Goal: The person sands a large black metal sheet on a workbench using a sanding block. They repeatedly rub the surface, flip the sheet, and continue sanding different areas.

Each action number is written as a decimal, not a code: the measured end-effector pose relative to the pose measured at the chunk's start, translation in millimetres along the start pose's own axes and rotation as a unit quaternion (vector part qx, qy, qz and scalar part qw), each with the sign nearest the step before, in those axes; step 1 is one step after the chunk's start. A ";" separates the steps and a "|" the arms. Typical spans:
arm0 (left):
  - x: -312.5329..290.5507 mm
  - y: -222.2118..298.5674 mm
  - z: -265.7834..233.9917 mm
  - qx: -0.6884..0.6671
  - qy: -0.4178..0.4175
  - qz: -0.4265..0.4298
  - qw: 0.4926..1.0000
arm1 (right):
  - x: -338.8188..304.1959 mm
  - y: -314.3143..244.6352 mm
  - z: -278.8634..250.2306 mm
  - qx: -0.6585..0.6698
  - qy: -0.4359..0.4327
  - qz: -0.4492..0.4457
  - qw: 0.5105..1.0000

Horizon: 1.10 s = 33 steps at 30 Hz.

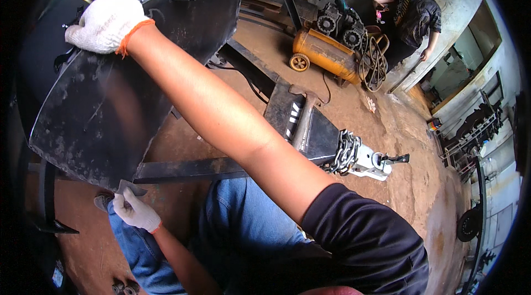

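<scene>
My right arm reaches across to the upper left. My right hand (107, 24), in a white knit glove with an orange cuff, is closed at the upper edge of a large black metal panel (97, 112). What its fingers hold is hidden, and a dark part shows just below them. Low on the left, my left hand (137, 212), gloved alike, pinches a small dark grey flat piece (130, 186) at the panel's bottom corner. I cannot tell what the piece is made of. Beside the hand are my jeans-clad knees.
A hammer (303, 120) lies on the black trailer tongue (323, 139), with a chain (345, 151) wrapped near the silver coupler (370, 163). A black frame bar (191, 170) crosses before me. Beyond stand an orange air compressor (326, 54) and another person (412, 15).
</scene>
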State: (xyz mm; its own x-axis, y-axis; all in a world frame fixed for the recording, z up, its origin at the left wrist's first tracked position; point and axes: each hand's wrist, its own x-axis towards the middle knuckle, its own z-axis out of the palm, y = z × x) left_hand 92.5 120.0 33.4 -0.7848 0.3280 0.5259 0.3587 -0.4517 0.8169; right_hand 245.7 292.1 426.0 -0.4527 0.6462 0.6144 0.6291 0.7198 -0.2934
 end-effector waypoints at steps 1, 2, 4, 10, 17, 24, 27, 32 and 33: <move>1.6 6.8 5.2 0.023 0.003 0.034 0.999 | -2.6 4.3 -1.2 -0.001 0.001 0.006 1.000; 5.6 14.3 8.8 0.063 0.007 0.073 0.995 | -4.7 8.0 -2.0 -0.002 0.002 0.011 1.000; 38.9 63.8 26.9 0.146 0.020 0.162 0.976 | -3.4 10.3 1.8 0.002 0.026 0.008 1.000; 81.6 96.5 46.8 0.148 0.075 0.263 0.950 | -4.1 9.2 4.1 0.009 0.024 0.014 1.000; 42.5 66.2 29.7 0.098 -0.011 0.138 0.986 | -5.3 10.0 4.1 -0.005 0.053 0.018 0.998; 131.0 147.0 70.0 0.059 0.085 0.241 0.965 | -7.9 6.3 5.4 -0.017 0.035 0.046 0.998; 73.1 90.2 44.5 0.152 0.058 0.254 0.953 | -5.8 7.3 3.7 -0.008 0.036 0.039 0.999; 27.2 30.3 17.5 0.086 0.004 0.129 0.988 | -1.1 8.7 7.4 -0.025 0.055 0.029 0.998; 37.9 39.4 23.0 0.100 0.008 0.164 0.981 | -1.0 9.6 8.6 -0.025 0.057 0.033 0.998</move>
State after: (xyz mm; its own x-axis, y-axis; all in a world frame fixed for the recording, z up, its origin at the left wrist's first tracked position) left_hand 88.5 133.7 91.0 -0.6183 0.1787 0.7654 0.6833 -0.3591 0.6358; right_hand 246.8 300.6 416.3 -0.3367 0.6564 0.6751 0.6866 0.6618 -0.3011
